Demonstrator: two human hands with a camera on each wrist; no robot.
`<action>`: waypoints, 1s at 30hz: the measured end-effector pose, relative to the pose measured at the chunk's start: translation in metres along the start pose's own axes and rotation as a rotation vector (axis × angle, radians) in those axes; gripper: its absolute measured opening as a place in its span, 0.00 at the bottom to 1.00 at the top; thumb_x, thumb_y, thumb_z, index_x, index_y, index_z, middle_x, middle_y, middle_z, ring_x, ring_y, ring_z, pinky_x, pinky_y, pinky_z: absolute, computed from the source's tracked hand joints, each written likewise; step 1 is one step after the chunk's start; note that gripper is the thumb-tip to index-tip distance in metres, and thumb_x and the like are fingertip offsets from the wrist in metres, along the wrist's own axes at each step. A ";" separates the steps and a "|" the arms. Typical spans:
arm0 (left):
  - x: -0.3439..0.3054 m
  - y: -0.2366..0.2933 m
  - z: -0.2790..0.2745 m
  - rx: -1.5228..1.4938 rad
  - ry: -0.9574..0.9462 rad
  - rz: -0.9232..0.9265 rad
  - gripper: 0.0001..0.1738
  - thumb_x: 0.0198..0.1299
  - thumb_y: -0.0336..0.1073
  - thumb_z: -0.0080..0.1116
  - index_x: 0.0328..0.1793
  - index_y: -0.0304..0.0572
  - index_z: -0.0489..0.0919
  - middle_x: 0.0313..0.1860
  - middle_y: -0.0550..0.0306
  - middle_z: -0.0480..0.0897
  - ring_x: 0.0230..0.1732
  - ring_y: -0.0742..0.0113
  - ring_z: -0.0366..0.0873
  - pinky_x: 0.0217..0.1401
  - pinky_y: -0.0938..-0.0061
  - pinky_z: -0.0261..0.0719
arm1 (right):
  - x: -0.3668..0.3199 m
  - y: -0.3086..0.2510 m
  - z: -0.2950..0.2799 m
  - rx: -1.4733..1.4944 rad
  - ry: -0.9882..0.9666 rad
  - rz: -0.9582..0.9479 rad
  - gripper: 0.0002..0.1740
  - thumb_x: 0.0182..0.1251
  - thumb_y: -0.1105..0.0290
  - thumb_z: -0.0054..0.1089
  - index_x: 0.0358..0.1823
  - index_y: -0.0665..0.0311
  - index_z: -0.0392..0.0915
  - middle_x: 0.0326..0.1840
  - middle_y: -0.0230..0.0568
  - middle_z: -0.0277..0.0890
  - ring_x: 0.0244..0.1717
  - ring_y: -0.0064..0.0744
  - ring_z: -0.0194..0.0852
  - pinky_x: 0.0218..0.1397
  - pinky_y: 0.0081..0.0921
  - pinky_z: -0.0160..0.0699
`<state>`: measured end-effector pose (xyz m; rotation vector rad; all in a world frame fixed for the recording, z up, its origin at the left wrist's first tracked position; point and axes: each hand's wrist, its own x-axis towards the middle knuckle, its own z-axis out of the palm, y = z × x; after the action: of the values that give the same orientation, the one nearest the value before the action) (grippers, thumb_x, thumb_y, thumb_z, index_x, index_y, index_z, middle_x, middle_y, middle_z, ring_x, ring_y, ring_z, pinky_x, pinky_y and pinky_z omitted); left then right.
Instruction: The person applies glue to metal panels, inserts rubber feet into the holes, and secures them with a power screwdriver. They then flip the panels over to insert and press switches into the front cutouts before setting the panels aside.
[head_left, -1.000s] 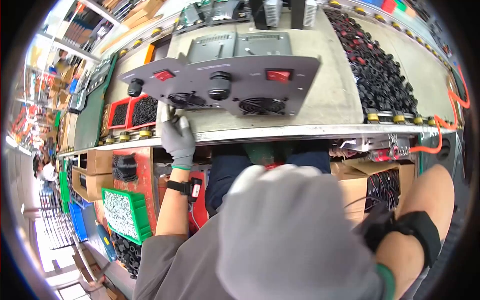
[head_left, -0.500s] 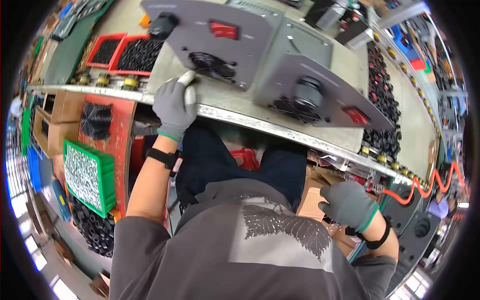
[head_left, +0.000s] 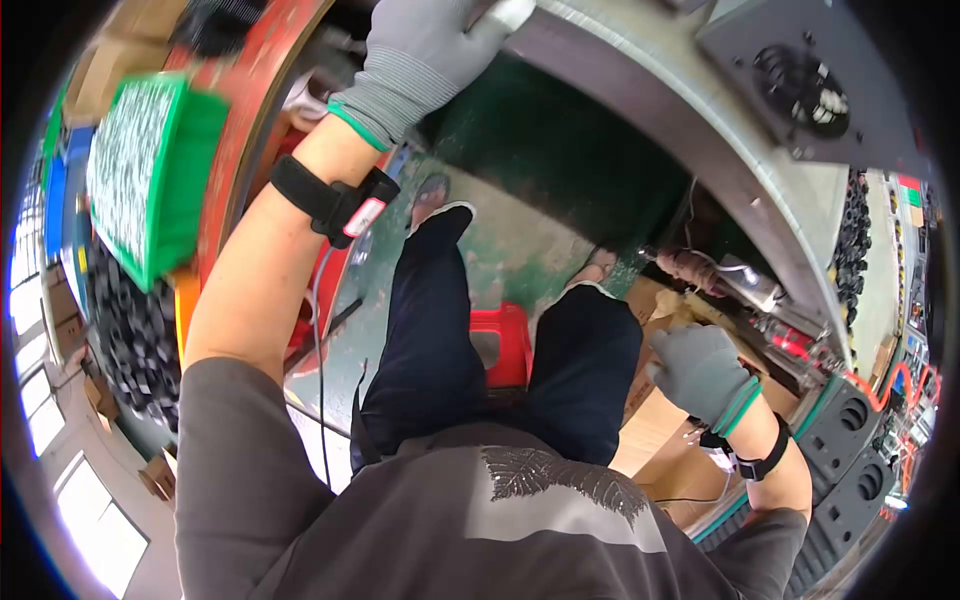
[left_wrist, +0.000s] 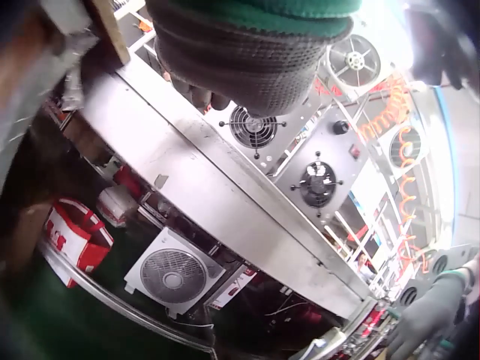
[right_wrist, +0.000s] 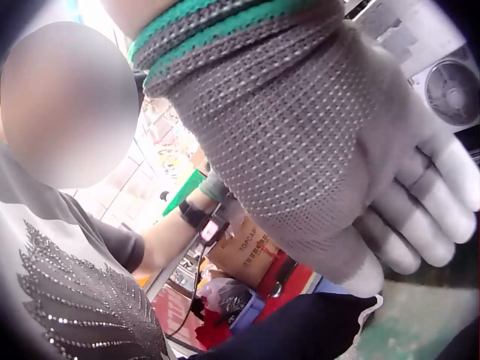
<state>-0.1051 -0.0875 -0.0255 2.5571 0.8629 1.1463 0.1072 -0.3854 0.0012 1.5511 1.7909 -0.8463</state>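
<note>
Hanging near a cardboard box (head_left: 650,425), right fingers (right_wrist: 430,229) straight, together, left fingers (left_wrist: 201,97) unclear

- 2 gloved hands: left hand (head_left: 425,65), right hand (head_left: 705,375)
- 2 wrist straps (head_left: 310,190), one per arm
- 2 grey panels (left_wrist: 342,163) in left wrist view, 1 fan grille (left_wrist: 317,184) each
- 1 box fan (left_wrist: 174,277) under counter (left_wrist: 195,184)
- 1 green bin (head_left: 190,165)
- 1 red stool (head_left: 512,350)
- 2 feet (head_left: 597,267)
- black parts (head_left: 130,320): too many to count
</note>
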 end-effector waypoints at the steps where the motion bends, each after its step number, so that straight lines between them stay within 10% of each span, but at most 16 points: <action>1: -0.033 0.003 -0.010 0.032 -0.004 -0.062 0.17 0.65 0.41 0.58 0.56 0.44 0.80 0.37 0.48 0.79 0.38 0.51 0.79 0.40 0.63 0.77 | -0.005 -0.015 0.016 0.010 0.031 -0.021 0.15 0.64 0.58 0.59 0.43 0.61 0.78 0.36 0.48 0.79 0.40 0.48 0.82 0.42 0.43 0.79; 4: -0.155 0.029 -0.050 -0.071 0.064 -0.107 0.19 0.64 0.36 0.62 0.60 0.42 0.79 0.49 0.48 0.84 0.50 0.55 0.84 0.54 0.67 0.79 | -0.028 -0.071 0.067 0.192 0.086 -0.042 0.15 0.64 0.58 0.59 0.44 0.60 0.78 0.36 0.47 0.79 0.40 0.50 0.81 0.44 0.44 0.79; 10: -0.405 0.063 -0.125 -0.161 -0.339 -0.984 0.18 0.65 0.37 0.58 0.60 0.43 0.79 0.50 0.49 0.85 0.53 0.58 0.84 0.55 0.70 0.79 | -0.088 -0.119 0.088 0.469 0.095 -0.165 0.16 0.65 0.57 0.59 0.47 0.59 0.79 0.39 0.45 0.81 0.42 0.48 0.81 0.47 0.41 0.78; 12: -0.427 0.054 -0.138 0.006 -0.683 -1.111 0.19 0.63 0.41 0.57 0.59 0.45 0.79 0.48 0.48 0.86 0.50 0.54 0.85 0.54 0.66 0.79 | -0.089 -0.114 0.086 0.433 0.096 -0.150 0.17 0.65 0.56 0.59 0.47 0.59 0.79 0.39 0.44 0.81 0.42 0.49 0.81 0.48 0.41 0.78; 15: -0.490 0.013 -0.118 0.051 -0.705 -0.996 0.21 0.61 0.49 0.56 0.53 0.45 0.80 0.45 0.41 0.84 0.49 0.42 0.82 0.55 0.53 0.77 | -0.066 -0.101 0.085 0.237 0.218 -0.070 0.15 0.65 0.60 0.62 0.47 0.60 0.80 0.34 0.42 0.82 0.38 0.43 0.83 0.44 0.33 0.80; 20: -0.480 -0.046 -0.072 0.004 -0.771 -1.163 0.20 0.62 0.44 0.54 0.51 0.35 0.79 0.44 0.36 0.83 0.46 0.41 0.81 0.51 0.56 0.77 | 0.013 -0.040 0.083 0.653 0.089 -0.101 0.16 0.65 0.57 0.60 0.45 0.61 0.80 0.34 0.44 0.82 0.38 0.47 0.82 0.42 0.36 0.79; 25: -0.413 -0.091 -0.031 0.373 -0.774 -0.668 0.14 0.67 0.41 0.50 0.51 0.45 0.82 0.46 0.43 0.84 0.46 0.44 0.83 0.46 0.60 0.81 | 0.123 0.083 0.153 0.559 0.222 0.084 0.16 0.64 0.55 0.60 0.42 0.60 0.80 0.33 0.48 0.80 0.39 0.53 0.79 0.43 0.45 0.75; 27: -0.396 -0.111 -0.002 0.272 -0.704 -0.790 0.15 0.64 0.38 0.54 0.52 0.41 0.81 0.45 0.42 0.84 0.49 0.48 0.83 0.51 0.59 0.80 | 0.163 0.144 0.214 0.682 0.247 0.043 0.12 0.66 0.59 0.58 0.38 0.60 0.80 0.33 0.46 0.79 0.40 0.49 0.80 0.42 0.44 0.76; 30: -0.398 -0.146 0.068 -0.038 -0.828 -0.831 0.18 0.62 0.36 0.57 0.57 0.39 0.80 0.49 0.43 0.84 0.53 0.51 0.83 0.55 0.64 0.78 | 0.220 0.207 0.256 0.047 0.097 -0.205 0.08 0.66 0.67 0.53 0.30 0.61 0.76 0.37 0.43 0.77 0.44 0.45 0.79 0.48 0.38 0.79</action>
<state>-0.3264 -0.2009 -0.3754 1.9440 1.3757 -0.1301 0.2966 -0.4356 -0.3433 1.4769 2.0403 -0.9287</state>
